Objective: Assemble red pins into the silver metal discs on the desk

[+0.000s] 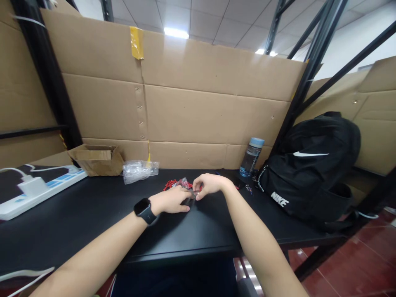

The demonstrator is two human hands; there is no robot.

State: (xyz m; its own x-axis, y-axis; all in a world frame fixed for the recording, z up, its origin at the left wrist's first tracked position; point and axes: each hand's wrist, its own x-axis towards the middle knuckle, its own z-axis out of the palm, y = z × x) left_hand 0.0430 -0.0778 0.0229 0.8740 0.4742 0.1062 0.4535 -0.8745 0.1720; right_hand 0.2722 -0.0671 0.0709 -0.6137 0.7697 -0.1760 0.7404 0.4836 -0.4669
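My left hand (175, 199), with a black watch (144, 210) on its wrist, rests low over the black table. Its fingers and thumb are bent around a small dark, partly see-through item (193, 195), mostly hidden by the hands. From the right, my right hand (209, 184) meets it, with thumb and fingers pinched together at the same item. What exactly they grip is too small to make out. Just behind the fingers lies a tangle of red cords (170, 184) with a crinkled clear plastic piece (185, 181) among them.
A cardboard box (100, 161) and clear plastic packaging (139, 171) stand at back left, near a white power strip (46, 194). At right are a blue-capped water bottle (251, 159) and a black backpack (312, 173). A cardboard wall (192, 111) closes off the back.
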